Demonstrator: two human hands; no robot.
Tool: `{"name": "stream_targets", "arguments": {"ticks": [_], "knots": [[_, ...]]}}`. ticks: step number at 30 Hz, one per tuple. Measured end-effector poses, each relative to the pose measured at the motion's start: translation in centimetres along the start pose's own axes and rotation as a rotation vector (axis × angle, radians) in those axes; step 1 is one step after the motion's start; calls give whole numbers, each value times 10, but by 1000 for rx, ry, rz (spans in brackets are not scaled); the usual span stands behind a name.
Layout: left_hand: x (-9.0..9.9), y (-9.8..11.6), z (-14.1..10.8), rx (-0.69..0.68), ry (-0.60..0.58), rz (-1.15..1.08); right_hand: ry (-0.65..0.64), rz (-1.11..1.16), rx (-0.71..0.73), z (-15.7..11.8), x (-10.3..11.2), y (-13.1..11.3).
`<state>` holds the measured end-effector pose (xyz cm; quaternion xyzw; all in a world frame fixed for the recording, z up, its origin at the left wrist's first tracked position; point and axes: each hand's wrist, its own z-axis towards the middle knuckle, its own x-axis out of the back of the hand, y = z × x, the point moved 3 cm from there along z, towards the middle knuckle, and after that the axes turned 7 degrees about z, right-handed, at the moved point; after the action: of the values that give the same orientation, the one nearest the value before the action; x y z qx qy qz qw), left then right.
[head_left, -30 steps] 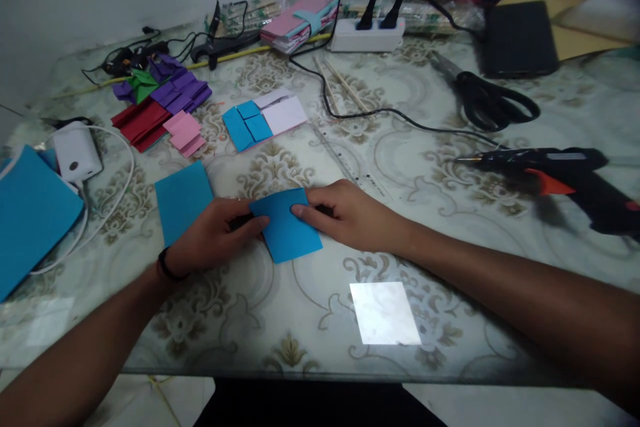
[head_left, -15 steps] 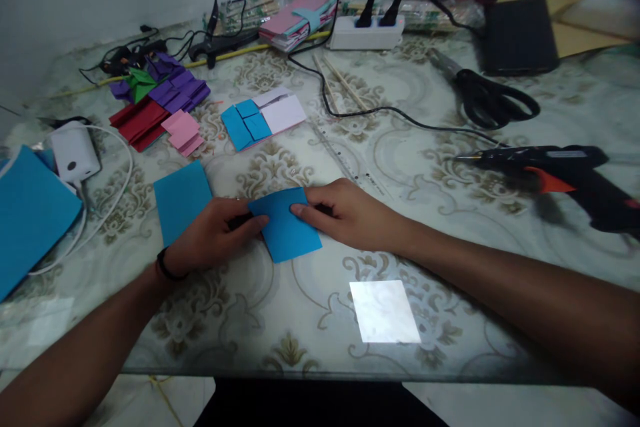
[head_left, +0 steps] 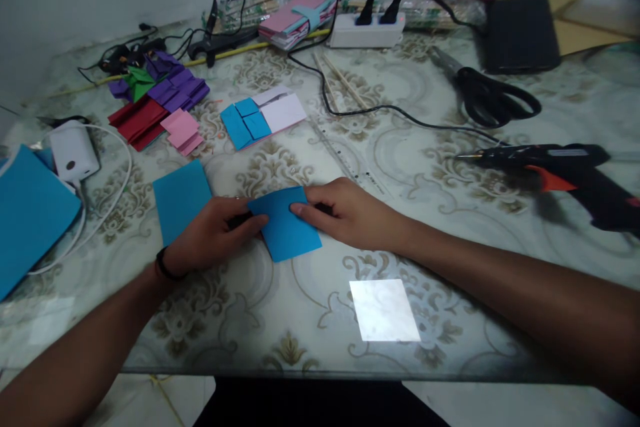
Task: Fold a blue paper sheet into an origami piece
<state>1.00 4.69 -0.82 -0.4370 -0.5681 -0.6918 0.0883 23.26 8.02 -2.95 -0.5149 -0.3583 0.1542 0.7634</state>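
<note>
A small blue card (head_left: 287, 233) is held between both hands over the middle of the near part of the table (head_left: 250, 333); whether its lower edge is resting there cannot be told. Its left side is pinched by the left hand (head_left: 210, 230), with the thumb laid on the upper face and the other fingers partly hidden. Its upper right side is gripped likewise by the right hand (head_left: 355, 217), with the thumb pressed flat and the remaining fingers mostly hidden behind.

A second blue card (head_left: 181, 200) is laid flat beside the left hand, its lower corner covered by it; contact cannot be made out. A clear ruler (head_left: 334, 147) is placed just beyond the right hand.

Farther back, a blue and white folded card (head_left: 245, 123) is seen, with pink paper (head_left: 184, 132), red paper (head_left: 137, 117) and purple paper (head_left: 177, 90) grouped to its left. At far left, a white box (head_left: 75, 150) is set near a large blue sheet (head_left: 30, 220). On the right, a glue gun (head_left: 545, 153) is laid below scissors (head_left: 467, 80). At the back, two plugs are fitted into a power strip (head_left: 367, 37).
</note>
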Motion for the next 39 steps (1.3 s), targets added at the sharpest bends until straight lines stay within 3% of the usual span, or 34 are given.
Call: {"name": "stream_targets", "arguments": {"ticks": [39], "knots": [[-1, 1, 0, 41, 10, -4, 11, -19, -13, -1, 1, -4]]}}
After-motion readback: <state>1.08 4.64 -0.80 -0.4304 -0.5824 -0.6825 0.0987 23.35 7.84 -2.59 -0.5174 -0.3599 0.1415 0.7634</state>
